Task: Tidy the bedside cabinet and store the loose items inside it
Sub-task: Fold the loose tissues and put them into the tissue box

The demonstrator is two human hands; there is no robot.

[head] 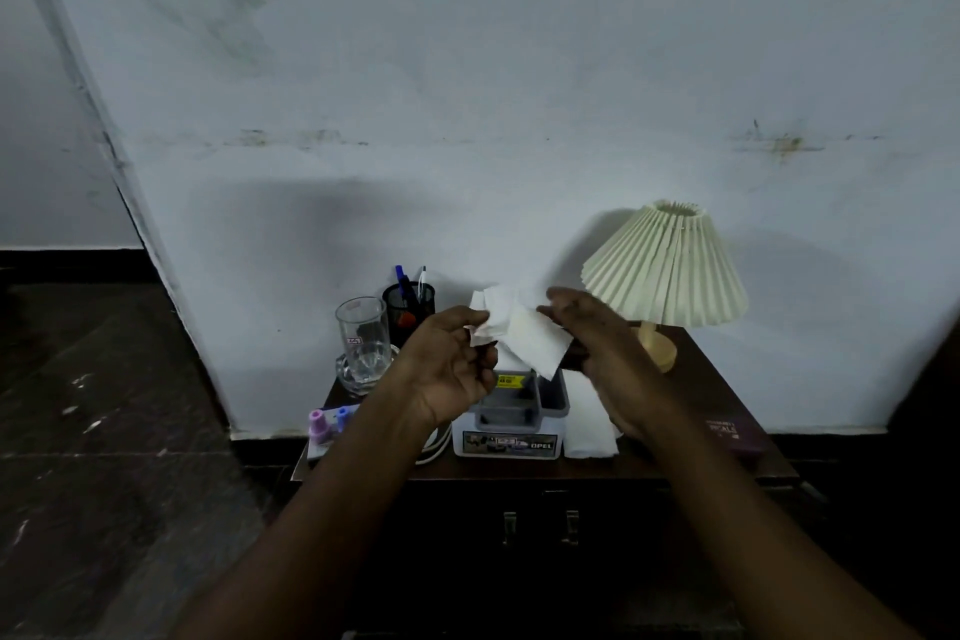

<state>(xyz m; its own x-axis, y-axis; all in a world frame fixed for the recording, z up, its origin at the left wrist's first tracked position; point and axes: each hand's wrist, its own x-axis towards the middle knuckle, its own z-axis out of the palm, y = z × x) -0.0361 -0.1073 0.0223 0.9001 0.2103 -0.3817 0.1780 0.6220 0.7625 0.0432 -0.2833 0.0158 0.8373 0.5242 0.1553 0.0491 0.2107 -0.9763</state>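
Left hand: fingers curled, pinching the left end of a crumpled white tissue, raised between both hands.
Right hand: fingers nearly straight, laid over the tissue's right end. A dark shape sits against the palm, and whether the thumb clamps the paper cannot be told.
Directly below the hands: a white and grey organiser box, open-topped, with a label on its front.
Just right of the box, under the right wrist: a folded white cloth.
Under the left wrist: a white cable.
Left of the left forearm: two small bottles, one lilac-capped and one blue-capped.
Beyond the left hand: a clear glass mug, and behind it a black mesh pen holder with pens upright.
Beyond the right hand: a lamp with a pleated cream shade.
Far right of the right forearm: a purple box.
All of this stands on the dark wooden bedside cabinet, whose front is closed.
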